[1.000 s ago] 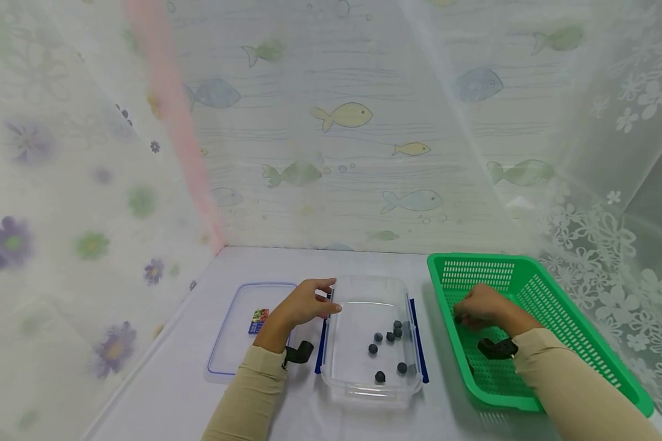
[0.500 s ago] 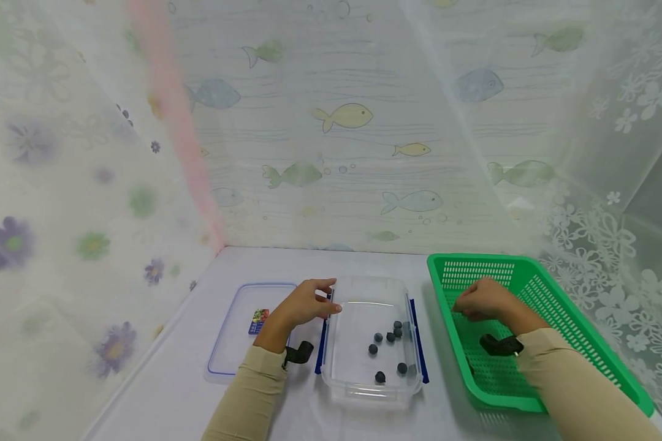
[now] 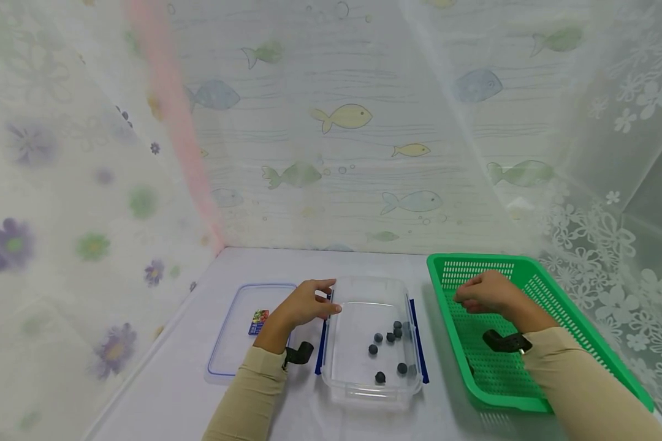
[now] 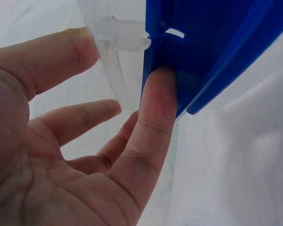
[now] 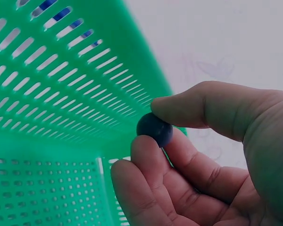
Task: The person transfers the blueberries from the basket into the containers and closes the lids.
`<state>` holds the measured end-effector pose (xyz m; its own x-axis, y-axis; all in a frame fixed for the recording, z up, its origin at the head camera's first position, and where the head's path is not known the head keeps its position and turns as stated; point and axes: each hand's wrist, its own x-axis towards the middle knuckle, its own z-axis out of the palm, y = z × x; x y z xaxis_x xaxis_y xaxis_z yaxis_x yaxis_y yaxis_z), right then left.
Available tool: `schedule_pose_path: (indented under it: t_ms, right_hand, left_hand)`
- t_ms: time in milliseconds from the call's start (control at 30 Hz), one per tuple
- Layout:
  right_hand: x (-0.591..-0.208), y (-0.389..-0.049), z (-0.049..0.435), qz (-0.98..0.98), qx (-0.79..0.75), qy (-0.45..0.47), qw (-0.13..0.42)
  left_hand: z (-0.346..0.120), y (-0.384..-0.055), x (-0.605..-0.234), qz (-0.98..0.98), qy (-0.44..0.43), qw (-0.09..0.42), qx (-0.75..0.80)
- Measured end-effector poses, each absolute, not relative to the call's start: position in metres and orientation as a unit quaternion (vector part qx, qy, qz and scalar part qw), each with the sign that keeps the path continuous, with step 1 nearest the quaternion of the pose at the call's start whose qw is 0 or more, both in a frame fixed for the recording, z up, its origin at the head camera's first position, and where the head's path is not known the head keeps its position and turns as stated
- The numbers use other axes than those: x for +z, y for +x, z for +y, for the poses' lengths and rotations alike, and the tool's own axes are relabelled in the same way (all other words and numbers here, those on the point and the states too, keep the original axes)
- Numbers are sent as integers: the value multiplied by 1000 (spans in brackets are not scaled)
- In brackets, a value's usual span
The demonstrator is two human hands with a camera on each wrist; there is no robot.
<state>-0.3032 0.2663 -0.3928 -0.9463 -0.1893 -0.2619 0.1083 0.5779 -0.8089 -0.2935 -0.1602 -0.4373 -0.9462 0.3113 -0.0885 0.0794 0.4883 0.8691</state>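
Note:
My right hand [image 3: 488, 293] is over the green basket [image 3: 576, 318], pinching a blueberry [image 5: 154, 129] between thumb and fingertips, as the right wrist view shows. In the head view that berry is hidden by the fingers. My left hand [image 3: 304, 303] holds the left side of a clear plastic container [image 3: 344, 367], its thumb over the rim. Seen from the left wrist, one finger [image 4: 158, 101] lies against the blue side latch [image 4: 212, 47] and the thumb is at the clear wall. Several blueberries [image 3: 372, 350] lie on the container's floor, mostly toward its right side.
A clear lid [image 3: 226, 352] with a blue seal and a small colourful label [image 3: 257, 321] lies flat left of the container, partly under my left forearm. Another dark berry [image 3: 471, 369] sits by the basket's left wall. Printed curtains hang behind and beside the white table [image 3: 276, 263].
My right hand has risen slightly from the basket's left inner side and moved a little right. The left hand, container and berries inside it have stayed put.

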Motion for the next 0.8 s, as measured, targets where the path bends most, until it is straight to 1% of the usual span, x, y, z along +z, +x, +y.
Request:
schedule_pose_path:
  t_ms: [267,800]
  right_hand:
    - [-384,-299,263,876,-456,-20,153]
    - [-368,-292,247,858,-486,-41,161]
  left_hand:
    - [-160,-293,-436,856,111,118,490]
    - [-160,-292,-436,858,116,112,488]
